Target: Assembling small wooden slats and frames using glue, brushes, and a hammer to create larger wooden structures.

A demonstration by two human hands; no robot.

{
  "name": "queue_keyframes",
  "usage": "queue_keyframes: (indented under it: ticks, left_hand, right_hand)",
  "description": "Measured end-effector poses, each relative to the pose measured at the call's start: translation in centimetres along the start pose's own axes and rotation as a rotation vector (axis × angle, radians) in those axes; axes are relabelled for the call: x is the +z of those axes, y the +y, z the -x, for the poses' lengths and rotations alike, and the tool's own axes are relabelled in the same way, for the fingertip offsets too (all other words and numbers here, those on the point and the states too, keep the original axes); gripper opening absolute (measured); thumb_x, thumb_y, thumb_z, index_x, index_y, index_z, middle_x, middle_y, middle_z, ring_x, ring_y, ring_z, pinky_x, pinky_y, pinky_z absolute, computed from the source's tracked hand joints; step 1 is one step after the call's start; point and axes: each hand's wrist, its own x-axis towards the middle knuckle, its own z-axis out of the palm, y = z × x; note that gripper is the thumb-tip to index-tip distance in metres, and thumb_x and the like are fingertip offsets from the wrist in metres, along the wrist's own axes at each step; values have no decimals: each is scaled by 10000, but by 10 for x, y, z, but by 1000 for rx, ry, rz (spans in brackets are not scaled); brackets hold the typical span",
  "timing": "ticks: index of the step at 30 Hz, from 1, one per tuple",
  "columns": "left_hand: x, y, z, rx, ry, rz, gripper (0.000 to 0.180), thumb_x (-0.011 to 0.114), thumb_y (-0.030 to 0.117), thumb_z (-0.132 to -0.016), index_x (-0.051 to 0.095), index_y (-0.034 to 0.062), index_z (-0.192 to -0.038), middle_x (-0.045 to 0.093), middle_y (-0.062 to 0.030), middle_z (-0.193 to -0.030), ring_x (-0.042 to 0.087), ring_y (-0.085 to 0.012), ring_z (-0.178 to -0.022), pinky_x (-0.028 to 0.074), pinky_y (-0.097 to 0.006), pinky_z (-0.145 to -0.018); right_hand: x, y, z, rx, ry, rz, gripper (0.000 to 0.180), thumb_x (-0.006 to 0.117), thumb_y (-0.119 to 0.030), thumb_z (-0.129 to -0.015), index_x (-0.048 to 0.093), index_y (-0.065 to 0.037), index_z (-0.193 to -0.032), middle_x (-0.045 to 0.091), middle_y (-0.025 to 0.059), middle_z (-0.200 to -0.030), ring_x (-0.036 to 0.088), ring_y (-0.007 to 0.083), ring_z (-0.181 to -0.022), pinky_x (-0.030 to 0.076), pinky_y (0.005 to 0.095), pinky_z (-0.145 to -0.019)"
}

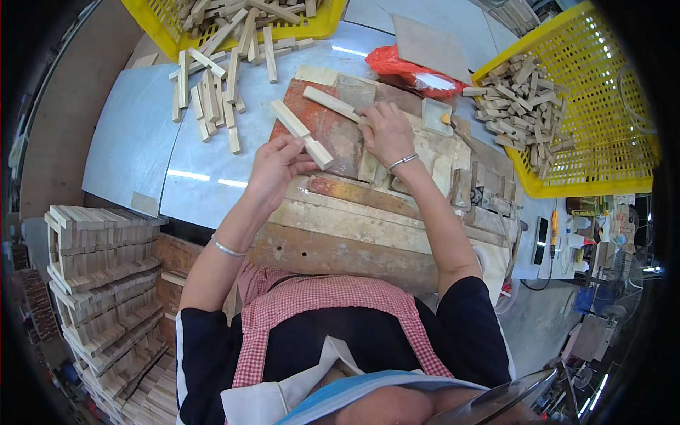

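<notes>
My left hand (275,170) is closed on a pale notched wooden stick (289,117), gripped near its lower part and tilted over the work board (290,88). The fingers of my right hand (387,133) pinch the right end of a second pale wooden stick (327,100), which slants up to the left above the board's reddish area. The two sticks are apart. A small clear square dish (437,117) with something orange at its edge sits just right of my right hand.
Loose sticks (209,95) lie at the left by a yellow basket (327,21) of more sticks. Another yellow basket (616,85) holds short wooden pieces (520,99) at the right. A red plastic bag (388,61) lies behind the board. Stacked wooden frames (103,248) stand at the lower left.
</notes>
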Motion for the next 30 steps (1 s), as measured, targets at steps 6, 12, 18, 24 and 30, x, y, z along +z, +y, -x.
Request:
queue_keyframes:
  ticks: [6, 12, 18, 24, 30]
  left_hand:
    - [29, 6, -15, -134, 95, -340, 242, 534, 219, -946, 571, -20, -961, 649, -124, -826, 657, -180, -678, 547, -261, -566]
    - [22, 19, -10, -127, 79, -785, 260, 549, 244, -938, 576, -14, -918, 644, -124, -750, 624, -176, -549, 507, -265, -460]
    - [2, 25, -15, 934, 42, -1613, 278, 644, 70, -765, 589, 66, -1038, 571, -80, -1054, 554, -290, -953, 477, -379, -805]
    - [-2, 16, -37, 1102, -148, -1766, 274, 682, 69, -710, 568, 54, -958, 541, -85, -975, 532, -303, -952, 466, -389, -808]
    - [9, 8, -48, 1150, -66, -1653, 269, 695, 120, -740, 536, 42, -943, 510, -100, -964, 552, -293, -915, 487, -362, -740]
  right_hand:
    - [4, -5, 6, -77, 42, -62, 143, 611, -81, -749, 601, -102, -890, 573, 68, -859, 544, 260, -855, 461, 378, -752]
    - [0, -1, 10, -89, -13, -187, 218, 569, -52, -766, 612, -94, -975, 586, 80, -872, 546, 266, -864, 461, 376, -772]
    - [1, 7, 14, -17, -11, -312, 264, 589, -66, -753, 618, -69, -1015, 597, 117, -926, 542, 297, -916, 458, 386, -831]
    - [-3, 11, 17, -52, -32, -394, 299, 545, -17, -782, 617, -63, -1068, 593, 125, -946, 542, 305, -936, 451, 389, -842]
    - [-18, 10, 6, 47, -172, -498, 259, 511, 4, -804, 661, -54, -1007, 638, 136, -963, 571, 313, -932, 460, 384, -852]
